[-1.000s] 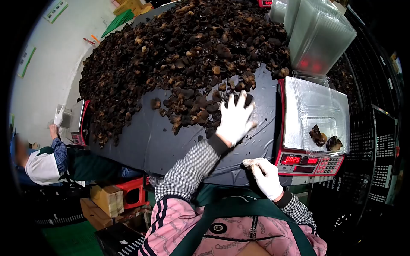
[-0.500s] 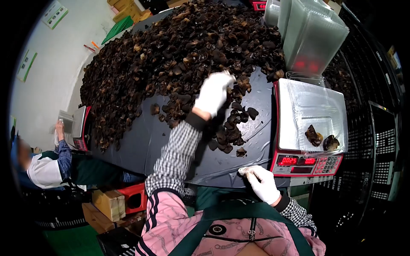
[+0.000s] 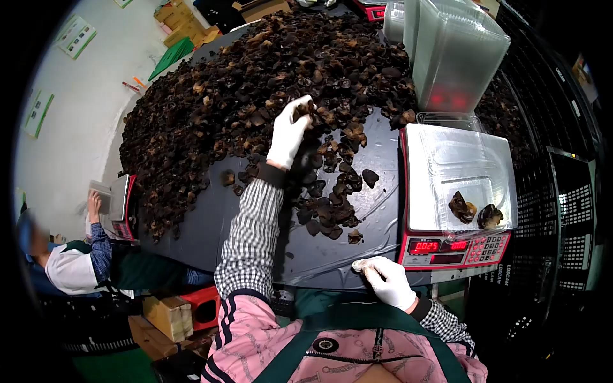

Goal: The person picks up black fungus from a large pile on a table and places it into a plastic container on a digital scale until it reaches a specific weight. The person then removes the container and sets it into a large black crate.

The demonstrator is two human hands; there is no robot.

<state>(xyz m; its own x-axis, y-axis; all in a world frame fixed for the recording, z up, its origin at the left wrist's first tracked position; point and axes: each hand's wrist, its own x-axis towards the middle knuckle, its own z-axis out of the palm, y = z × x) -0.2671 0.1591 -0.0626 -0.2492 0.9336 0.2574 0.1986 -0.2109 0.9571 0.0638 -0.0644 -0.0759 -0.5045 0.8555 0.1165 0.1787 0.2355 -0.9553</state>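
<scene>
While curling fingers narrowly on left hand [image 3: 288, 132] at twelve-o'clock pile [image 3: 268, 76] and right hand [image 3: 388, 281] at five, cannot tell around what; have just left dark pieces [image 3: 327, 216] scattered between, likely easier to see.

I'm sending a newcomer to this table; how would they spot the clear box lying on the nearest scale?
Toward the picture's right, beside the big dark heap, stands a red-framed scale with lit digits. On its plate lies an open clear box. Unlike the tall clear stack beyond, it holds two dark clumps.
</scene>
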